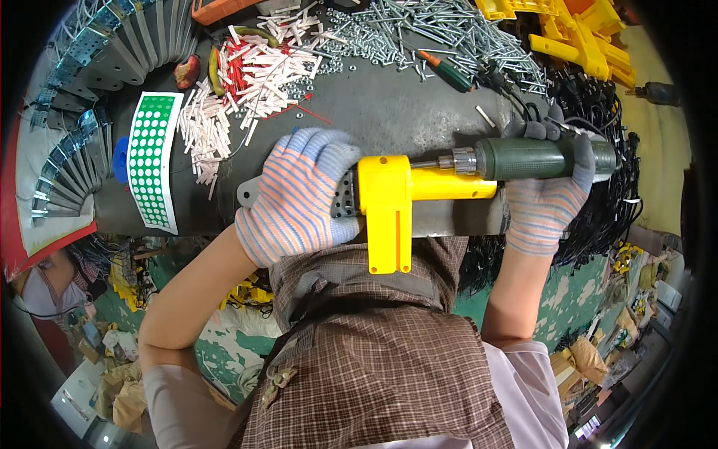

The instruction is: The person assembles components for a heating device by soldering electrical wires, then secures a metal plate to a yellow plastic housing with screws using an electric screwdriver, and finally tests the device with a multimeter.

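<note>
1. checked brown apron (389, 367) sits nearest, below the fingers of the left hand (299, 194) and the right hand (550, 191).
2. the left hand, in a striped glove, has its fingers curled closed on a dark perforated plate (344, 198).
3. just right of those fingers, between the hands, is a yellow casing (387, 213), overlapping the near edge of the worktop (404, 108).
4. the right hand, gloved alike, has its fingers wrapped around a green power driver (516, 159); its bit points left at the casing, though contact of the tip cannot be told.
5. beyond the left fingers lie short white pieces (202, 131); left of them, a green-dotted sheet (155, 163).
6. beyond the right fingers are loose screws (456, 34); to their right, black cords (632, 176).
</note>
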`<state>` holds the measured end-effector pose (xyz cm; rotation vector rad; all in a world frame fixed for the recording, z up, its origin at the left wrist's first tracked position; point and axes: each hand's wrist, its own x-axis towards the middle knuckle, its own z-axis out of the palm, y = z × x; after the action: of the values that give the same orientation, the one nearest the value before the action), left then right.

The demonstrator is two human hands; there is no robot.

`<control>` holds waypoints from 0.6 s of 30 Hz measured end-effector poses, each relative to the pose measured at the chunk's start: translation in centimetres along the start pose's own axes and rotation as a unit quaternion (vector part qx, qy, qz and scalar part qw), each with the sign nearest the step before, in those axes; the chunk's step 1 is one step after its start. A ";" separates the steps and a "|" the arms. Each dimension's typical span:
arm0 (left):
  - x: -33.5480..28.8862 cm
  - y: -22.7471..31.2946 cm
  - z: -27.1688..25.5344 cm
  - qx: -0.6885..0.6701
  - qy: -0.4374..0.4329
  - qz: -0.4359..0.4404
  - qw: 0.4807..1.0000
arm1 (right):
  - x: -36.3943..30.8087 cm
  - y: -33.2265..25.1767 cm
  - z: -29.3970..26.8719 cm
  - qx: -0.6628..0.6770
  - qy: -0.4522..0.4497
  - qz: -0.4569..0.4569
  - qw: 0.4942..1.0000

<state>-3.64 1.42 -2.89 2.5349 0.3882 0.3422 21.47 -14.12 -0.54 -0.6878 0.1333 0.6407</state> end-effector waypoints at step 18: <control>10.5 -4.1 -0.2 0.410 0.020 0.001 0.912 | -1.7 -1.4 -1.1 0.059 0.053 0.060 0.995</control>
<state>5.22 8.42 -3.29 3.3506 0.6490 0.2613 21.07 -16.47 -0.05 -0.6033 0.3090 0.7054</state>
